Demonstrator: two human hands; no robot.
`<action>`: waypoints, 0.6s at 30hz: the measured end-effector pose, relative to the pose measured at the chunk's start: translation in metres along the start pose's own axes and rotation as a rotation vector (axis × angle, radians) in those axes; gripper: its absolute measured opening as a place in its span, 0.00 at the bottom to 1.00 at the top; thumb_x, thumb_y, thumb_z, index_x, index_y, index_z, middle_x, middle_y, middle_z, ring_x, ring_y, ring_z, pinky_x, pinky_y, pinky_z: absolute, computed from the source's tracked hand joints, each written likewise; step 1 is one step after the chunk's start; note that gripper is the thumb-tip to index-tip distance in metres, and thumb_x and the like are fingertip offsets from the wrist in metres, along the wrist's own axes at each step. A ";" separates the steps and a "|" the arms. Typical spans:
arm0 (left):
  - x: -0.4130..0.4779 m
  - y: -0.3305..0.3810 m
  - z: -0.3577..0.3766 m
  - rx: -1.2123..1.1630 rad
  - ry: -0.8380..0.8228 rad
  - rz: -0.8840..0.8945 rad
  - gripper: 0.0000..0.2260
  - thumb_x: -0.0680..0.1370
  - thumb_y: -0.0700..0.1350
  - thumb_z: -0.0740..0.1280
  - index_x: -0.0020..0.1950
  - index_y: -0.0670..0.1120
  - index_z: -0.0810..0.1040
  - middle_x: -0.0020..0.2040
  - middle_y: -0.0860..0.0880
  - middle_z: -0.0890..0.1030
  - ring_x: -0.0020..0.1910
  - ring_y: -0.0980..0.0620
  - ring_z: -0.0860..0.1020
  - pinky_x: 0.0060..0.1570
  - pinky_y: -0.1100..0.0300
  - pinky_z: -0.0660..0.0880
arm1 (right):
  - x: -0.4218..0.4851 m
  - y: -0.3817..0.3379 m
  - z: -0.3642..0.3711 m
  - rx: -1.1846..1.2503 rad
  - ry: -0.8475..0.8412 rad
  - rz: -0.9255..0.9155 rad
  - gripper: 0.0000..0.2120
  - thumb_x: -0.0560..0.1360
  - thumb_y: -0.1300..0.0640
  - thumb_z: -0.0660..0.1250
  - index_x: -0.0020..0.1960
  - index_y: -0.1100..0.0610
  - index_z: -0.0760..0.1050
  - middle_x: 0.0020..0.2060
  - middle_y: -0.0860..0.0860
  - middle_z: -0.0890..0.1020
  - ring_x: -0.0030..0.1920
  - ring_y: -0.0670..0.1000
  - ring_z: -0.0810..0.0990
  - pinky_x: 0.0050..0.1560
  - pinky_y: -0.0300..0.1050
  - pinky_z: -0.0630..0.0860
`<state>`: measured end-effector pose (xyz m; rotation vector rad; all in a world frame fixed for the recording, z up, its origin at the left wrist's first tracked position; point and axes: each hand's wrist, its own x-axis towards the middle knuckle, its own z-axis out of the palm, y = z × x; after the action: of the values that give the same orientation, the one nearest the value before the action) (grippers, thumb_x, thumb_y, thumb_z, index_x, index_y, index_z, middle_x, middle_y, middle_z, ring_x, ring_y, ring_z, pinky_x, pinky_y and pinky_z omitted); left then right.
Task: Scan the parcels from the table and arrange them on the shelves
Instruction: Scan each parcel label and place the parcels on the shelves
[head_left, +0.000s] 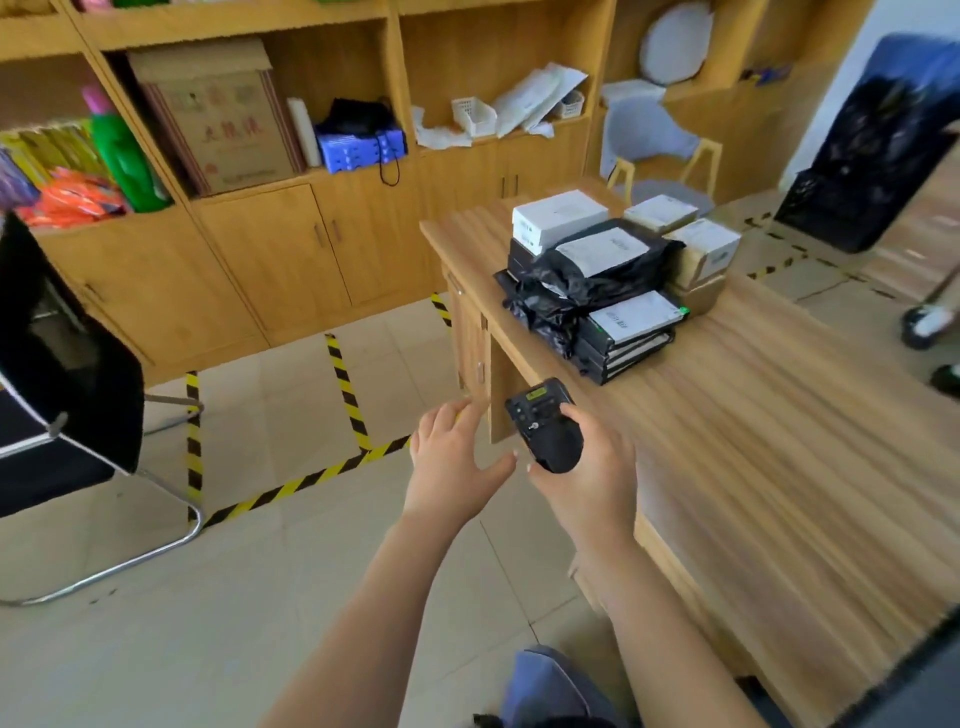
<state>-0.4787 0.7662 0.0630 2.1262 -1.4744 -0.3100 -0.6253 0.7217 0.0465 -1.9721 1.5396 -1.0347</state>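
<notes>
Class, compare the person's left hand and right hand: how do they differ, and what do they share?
The left hand is open with fingers spread and holds nothing; the right hand grips a black scanner. The left hand is over the floor, the right hand by the table edge. Both are bare and reach forward.

One black handheld scanner (545, 423) is showing. At the far left corner of the wooden tabletop (753, 441), three white-topped boxes (558, 213), one crumpled black plastic bag (566, 288) and one stack of flat black boxes (623, 348) are lying.

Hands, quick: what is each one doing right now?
Left hand: open, holding nothing.
Right hand: grips the black scanner.
</notes>
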 end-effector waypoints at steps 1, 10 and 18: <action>0.018 0.001 0.004 -0.011 -0.004 0.011 0.30 0.74 0.59 0.68 0.74 0.56 0.63 0.71 0.54 0.66 0.70 0.51 0.58 0.70 0.53 0.55 | 0.016 0.004 0.005 -0.003 0.002 0.002 0.34 0.61 0.53 0.80 0.64 0.51 0.73 0.57 0.46 0.79 0.58 0.52 0.71 0.46 0.43 0.72; 0.186 0.033 0.031 -0.030 -0.023 0.114 0.30 0.74 0.57 0.69 0.74 0.56 0.64 0.70 0.54 0.67 0.70 0.50 0.60 0.70 0.54 0.55 | 0.180 0.026 0.033 0.008 0.058 0.067 0.34 0.61 0.49 0.80 0.64 0.51 0.74 0.56 0.43 0.79 0.56 0.51 0.72 0.49 0.38 0.68; 0.291 0.048 0.058 -0.066 -0.029 0.163 0.29 0.74 0.57 0.69 0.73 0.55 0.65 0.70 0.53 0.68 0.69 0.51 0.61 0.70 0.53 0.56 | 0.270 0.050 0.036 -0.008 0.091 0.143 0.33 0.64 0.55 0.79 0.66 0.51 0.73 0.60 0.44 0.78 0.58 0.49 0.67 0.49 0.40 0.69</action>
<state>-0.4340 0.4693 0.0716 1.9436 -1.6193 -0.3257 -0.6005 0.4471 0.0665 -1.8123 1.7085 -1.0728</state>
